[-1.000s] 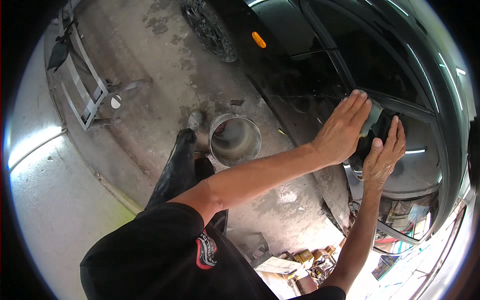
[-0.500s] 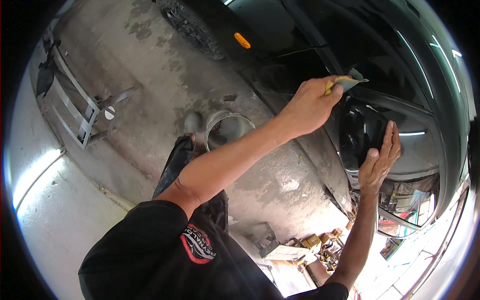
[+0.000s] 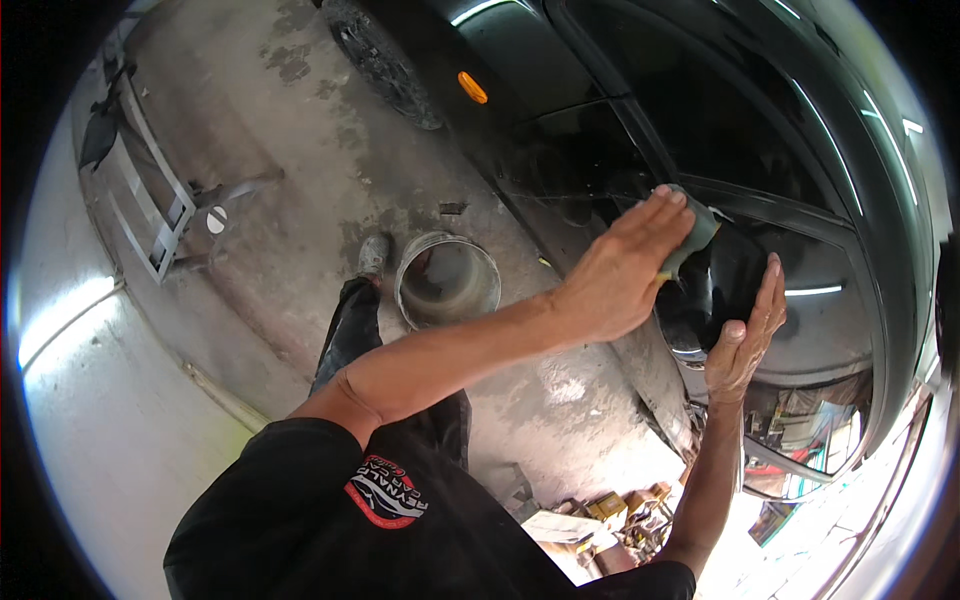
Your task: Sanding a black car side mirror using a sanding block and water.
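Note:
My left hand (image 3: 630, 260) presses a grey-green sheet of sandpaper (image 3: 698, 235) with a yellowish edge against the upper edge of a glossy black side mirror (image 3: 728, 275). Its fingers lie over the sheet, with the thumb side hidden. On the mirror's right side rests my right hand (image 3: 742, 345), fingers stretched along the housing and thumb apart, holding nothing. The mirror sits on a dark car (image 3: 560, 130), beside the front door window.
A bucket (image 3: 448, 285) of cloudy water stands on the stained concrete floor by my foot (image 3: 375, 255). A metal frame (image 3: 160, 215) is at the left near a white wall (image 3: 120, 400). Boxes (image 3: 608, 508) and clutter lie at the bottom right.
My left hand has moved down and slightly right with the sandpaper, from near the window corner onto the mirror, its fingers now flatter. My right hand has shifted only slightly.

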Motion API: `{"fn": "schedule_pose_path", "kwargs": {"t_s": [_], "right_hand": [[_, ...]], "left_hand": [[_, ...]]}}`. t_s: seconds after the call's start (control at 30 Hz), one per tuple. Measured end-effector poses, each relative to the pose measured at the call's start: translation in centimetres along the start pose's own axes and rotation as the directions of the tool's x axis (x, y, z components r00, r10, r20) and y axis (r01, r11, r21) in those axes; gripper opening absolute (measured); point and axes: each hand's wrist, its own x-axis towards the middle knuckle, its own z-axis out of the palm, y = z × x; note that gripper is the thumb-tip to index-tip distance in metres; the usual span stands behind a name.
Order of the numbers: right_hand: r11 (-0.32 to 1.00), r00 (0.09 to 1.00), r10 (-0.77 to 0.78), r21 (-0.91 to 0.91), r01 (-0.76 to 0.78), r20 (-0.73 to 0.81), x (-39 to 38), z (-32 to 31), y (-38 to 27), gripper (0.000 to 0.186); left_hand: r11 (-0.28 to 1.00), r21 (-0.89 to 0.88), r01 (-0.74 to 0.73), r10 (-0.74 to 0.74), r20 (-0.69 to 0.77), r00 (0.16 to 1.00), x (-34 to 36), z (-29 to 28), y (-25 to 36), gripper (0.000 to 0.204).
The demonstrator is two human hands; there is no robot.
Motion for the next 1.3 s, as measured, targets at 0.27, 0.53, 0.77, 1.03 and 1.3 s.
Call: {"fn": "schedule_pose_path", "kwargs": {"t_s": [0.27,0.53,0.77,1.03,1.3], "right_hand": [[0.983,0.998,-0.068,0.172,0.068,-0.006,-1.1,-0.6,1.0,0.086],[0.982,0.991,-0.131,0.134,0.131,-0.006,-1.8,0.3,1.8,0.086],[0.962,0.992,-0.123,0.242,0.126,-0.025,-2.2,1.1,2.8,0.089],[0.970,0.993,-0.106,0.214,0.114,-0.044,-1.9,0.8,2.3,0.091],[0.966,0.995,-0.090,0.239,0.099,-0.050,-1.7,0.7,1.9,0.089]], "left_hand": [[0.998,-0.037,0.056,-0.059,-0.092,0.994,-3.2,3.1,1.6,0.050],[0.803,-0.413,0.430,-0.523,-0.142,0.840,-5.4,2.8,1.2,0.051],[0.952,0.263,-0.154,0.181,-0.079,0.980,-10.1,9.5,1.5,0.069],[0.962,0.272,-0.017,0.056,-0.137,0.989,-5.4,7.3,0.9,0.071],[0.966,0.258,-0.037,0.056,-0.067,0.996,-3.0,5.8,1.4,0.069]]}}
